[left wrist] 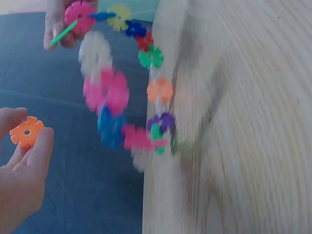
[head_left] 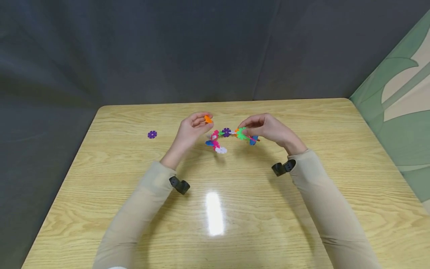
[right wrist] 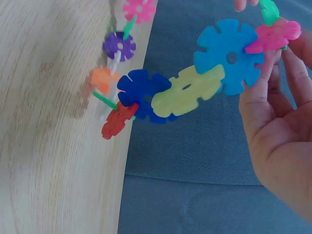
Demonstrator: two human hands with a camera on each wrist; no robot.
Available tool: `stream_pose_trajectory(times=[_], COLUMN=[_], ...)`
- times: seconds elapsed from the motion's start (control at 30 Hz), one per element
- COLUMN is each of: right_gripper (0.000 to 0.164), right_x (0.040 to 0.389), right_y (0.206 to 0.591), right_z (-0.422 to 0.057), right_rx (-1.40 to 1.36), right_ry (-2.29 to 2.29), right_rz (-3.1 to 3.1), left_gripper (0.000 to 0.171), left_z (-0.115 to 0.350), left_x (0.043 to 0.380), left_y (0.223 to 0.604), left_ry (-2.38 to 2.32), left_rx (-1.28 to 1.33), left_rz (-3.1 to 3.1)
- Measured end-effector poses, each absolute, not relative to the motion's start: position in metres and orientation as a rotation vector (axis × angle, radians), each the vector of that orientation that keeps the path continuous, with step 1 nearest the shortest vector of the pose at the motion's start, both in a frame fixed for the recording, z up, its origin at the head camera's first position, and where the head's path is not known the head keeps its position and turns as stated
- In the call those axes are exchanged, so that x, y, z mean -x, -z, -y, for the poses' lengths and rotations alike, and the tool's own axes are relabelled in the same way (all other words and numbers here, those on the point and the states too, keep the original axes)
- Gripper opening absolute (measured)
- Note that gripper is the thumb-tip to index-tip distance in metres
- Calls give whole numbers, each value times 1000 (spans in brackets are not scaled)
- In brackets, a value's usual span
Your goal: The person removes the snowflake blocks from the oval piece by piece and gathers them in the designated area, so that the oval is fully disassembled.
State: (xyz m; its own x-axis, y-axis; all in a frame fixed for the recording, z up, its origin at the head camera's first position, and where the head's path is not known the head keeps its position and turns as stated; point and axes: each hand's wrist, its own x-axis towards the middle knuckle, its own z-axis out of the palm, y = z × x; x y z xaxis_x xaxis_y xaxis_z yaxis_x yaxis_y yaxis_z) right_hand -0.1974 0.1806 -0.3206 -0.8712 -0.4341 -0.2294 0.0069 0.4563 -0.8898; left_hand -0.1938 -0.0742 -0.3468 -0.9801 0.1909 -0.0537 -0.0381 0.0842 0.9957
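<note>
The left hand (head_left: 193, 129) pinches a small orange, notched, flower-shaped plastic disc (head_left: 208, 119) between thumb and fingertips; that disc is apart from the other pieces. The right hand (head_left: 270, 129) grips, with thumb and fingers, the right end of a multicoloured chain of similar plastic discs (head_left: 226, 132), where a bright green notched disc (head_left: 241, 133) joins a pink notched disc (right wrist: 273, 36).

From that grip the chain runs through a light blue notched disc (right wrist: 212, 46), a pale yellow notched disc (right wrist: 168, 101), a dark blue notched disc (right wrist: 136, 88) and a red notched disc (right wrist: 118, 123). It bends across the far side between the hands, then curves back nearer on the left, ending in a white notched disc (head_left: 221, 150), blurred in the left wrist view. Whether its far stretch touches the light wood-grain table (head_left: 255, 209) I cannot tell.

A loose purple notched disc (head_left: 149, 134) lies on the table, well left of the left hand. Both arms wear beige sleeves (head_left: 329, 201), with a small black camera (head_left: 283, 167) at each wrist. Dark cloth (head_left: 188, 48) stands beyond the far edge; green-and-cream leaf-patterned cloth (head_left: 408, 142) is at the right.
</note>
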Motion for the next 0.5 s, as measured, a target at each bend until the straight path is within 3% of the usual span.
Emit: stream_pose_trajectory(times=[0.5], right_gripper=[33], right_x=[199], right_y=[316], right_z=[-186], right_rx=[309], right_ry=[1376], right_rz=[-2364], left_gripper=[45], left_z=[111], left_x=[208], left_y=[355], left_ry=[-2112], left_rx=[136], left_rz=[-2044])
